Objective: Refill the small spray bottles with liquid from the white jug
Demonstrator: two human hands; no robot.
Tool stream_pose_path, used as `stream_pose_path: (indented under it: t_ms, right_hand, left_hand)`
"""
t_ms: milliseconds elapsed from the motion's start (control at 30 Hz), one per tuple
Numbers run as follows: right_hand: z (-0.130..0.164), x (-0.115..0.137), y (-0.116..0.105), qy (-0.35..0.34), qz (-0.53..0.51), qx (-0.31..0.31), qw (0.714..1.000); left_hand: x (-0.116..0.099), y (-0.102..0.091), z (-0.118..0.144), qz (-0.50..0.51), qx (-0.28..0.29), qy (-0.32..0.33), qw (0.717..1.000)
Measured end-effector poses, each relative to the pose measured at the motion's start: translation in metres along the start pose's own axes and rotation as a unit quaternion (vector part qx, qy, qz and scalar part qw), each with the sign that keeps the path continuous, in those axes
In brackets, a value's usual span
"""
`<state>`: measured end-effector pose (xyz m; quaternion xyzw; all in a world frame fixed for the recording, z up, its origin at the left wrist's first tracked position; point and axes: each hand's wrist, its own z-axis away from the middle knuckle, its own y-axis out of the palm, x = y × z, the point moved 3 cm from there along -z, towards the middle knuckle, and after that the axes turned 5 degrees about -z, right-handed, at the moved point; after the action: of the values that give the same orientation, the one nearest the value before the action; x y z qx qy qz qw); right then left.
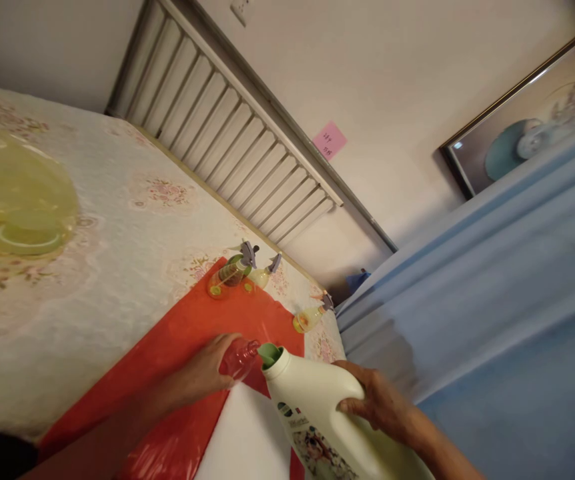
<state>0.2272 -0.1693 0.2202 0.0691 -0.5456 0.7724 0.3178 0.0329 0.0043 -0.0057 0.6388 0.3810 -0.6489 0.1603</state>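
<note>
The small clear spray bottle (240,358) sits wrapped in the left hand (202,373), its open neck just past the fingertips, over the red plastic sheet (187,347). The right hand (375,400) grips the white detergent jug (317,413) by its handle, the green spout (270,353) touching the neck. Pouring cleanly likely calls for a slow tilt and a steady bottle. Filled spray bottles (240,270) lie well beyond the fingers.

At the lower middle of the frame we tilt a big white jug (317,413), its green spout beside the mouth of a small clear bottle (240,357).
</note>
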Motion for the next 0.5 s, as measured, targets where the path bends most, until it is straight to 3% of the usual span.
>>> stream_pose_path:
  t_ms: [500]
  right_hand:
    - [0.001, 0.005, -0.001, -0.003, 0.001, 0.008, 1.000]
  left_hand:
    - [-0.010, -0.004, 0.003, -0.001, 0.014, 0.011, 1.000]
